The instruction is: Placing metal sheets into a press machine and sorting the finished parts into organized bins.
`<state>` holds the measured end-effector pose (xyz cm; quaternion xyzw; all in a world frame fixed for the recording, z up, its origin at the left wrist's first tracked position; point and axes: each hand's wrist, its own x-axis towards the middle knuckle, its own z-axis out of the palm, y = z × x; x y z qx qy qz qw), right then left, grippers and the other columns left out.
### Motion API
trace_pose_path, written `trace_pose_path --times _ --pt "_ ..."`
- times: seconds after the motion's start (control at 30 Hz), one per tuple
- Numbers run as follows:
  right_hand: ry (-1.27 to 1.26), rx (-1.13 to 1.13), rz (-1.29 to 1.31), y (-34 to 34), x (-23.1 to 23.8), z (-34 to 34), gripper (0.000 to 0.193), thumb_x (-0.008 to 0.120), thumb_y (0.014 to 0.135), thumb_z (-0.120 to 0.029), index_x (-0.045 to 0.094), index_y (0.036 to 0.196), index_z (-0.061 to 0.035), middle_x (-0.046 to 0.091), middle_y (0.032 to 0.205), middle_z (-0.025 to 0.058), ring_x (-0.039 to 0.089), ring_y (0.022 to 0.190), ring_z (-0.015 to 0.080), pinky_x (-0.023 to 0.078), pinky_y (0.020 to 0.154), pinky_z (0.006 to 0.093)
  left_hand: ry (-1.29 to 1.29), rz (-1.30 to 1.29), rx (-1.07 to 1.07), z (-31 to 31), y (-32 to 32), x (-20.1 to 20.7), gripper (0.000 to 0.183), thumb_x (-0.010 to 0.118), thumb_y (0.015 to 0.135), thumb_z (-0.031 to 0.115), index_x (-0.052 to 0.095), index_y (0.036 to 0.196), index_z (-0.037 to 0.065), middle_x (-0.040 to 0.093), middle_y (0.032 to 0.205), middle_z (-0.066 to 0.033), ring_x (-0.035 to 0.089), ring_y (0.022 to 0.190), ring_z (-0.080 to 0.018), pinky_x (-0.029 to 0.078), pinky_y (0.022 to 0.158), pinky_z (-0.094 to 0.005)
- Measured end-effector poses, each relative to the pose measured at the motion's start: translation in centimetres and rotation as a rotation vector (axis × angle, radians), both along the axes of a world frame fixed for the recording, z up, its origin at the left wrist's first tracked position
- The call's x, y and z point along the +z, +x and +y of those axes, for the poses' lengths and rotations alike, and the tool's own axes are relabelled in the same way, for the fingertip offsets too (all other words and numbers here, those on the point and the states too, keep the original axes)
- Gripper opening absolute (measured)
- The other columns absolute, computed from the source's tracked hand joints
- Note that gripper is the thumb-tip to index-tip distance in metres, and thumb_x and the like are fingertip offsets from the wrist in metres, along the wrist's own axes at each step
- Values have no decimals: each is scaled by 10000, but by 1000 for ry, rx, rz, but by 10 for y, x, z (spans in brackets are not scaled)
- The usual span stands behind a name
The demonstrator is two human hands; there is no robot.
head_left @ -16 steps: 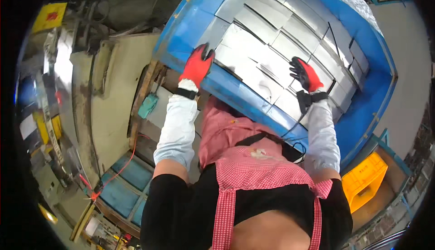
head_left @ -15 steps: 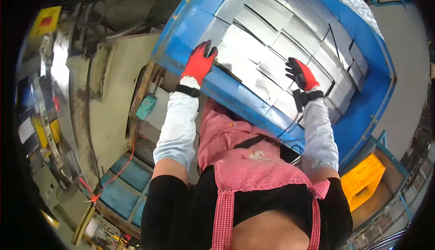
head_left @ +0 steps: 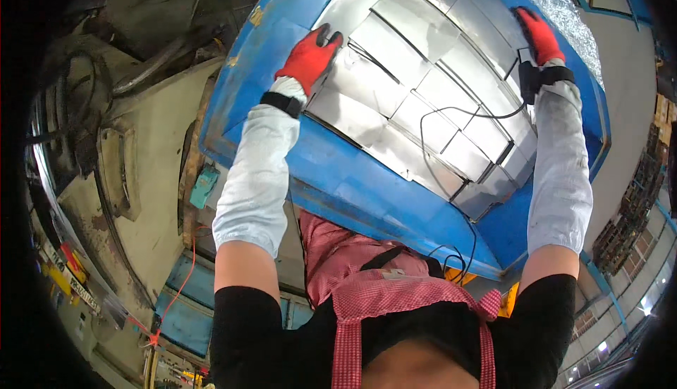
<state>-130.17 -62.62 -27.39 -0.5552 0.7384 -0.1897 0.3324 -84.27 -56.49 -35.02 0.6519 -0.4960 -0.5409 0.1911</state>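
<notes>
Right hand has moved outward, contact with silvery plates unclear.

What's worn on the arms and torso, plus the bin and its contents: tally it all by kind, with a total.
Red-and-black gloves: 2
Black wrist straps: 2
Pale sleeve covers: 2
Red-and-white checked apron: 1
Blue bin: 1
Total: 8, leaving out the flat metal plates, which overlap too much to count.
</notes>
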Motion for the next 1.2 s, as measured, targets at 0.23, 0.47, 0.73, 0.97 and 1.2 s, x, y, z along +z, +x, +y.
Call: trace_pose_path --times 0.23,0.47,0.73,0.97,1.2 --pt "488 -62 -58 38 -190 100 622 520 779 -516 526 1052 43 595 1008 190 542 939 321 394 824 367 176 174 41 -4 -71 -120 345 592 792 367 549 918 49 566 654 -76 529 560 -208 429 549 -321" --pt "252 -306 131 99 -250 121 950 644 661 -490 229 1316 58 351 1294 246 336 1204 353 298 992 377 189 126 201 -24 -88 -151 501 580 814 321 466 1200 21 576 1060 -121 547 951 -204 419 817 -274" --pt "-63 -143 433 86 -243 5 937 646 671 -481 217 1326 33 250 1354 231 201 1272 366 184 1037 431 227 124 115 -141 -114 -53 450 612 811 301 498 1212 132 560 861 -10 490 707 -70 411 581 -251" --pt "-34 -1129 -600 60 -303 47 685 661 741 -238 292 1236 56 556 988 185 564 844 251 467 731 346 24 18 24 -133 -176 -211 580 575 811 348 370 1294 101 504 1081 -116 464 979 -203 388 791 -337" --pt "-34 -1111 -646 77 -274 40 586 656 741 -173 350 1217 -22 606 728 110 587 549 188 483 485 307 -305 -490 9 -123 -228 -226 682 545 783 442 347 1291 32 428 1224 -215 353 1173 -371 274 989 -447"
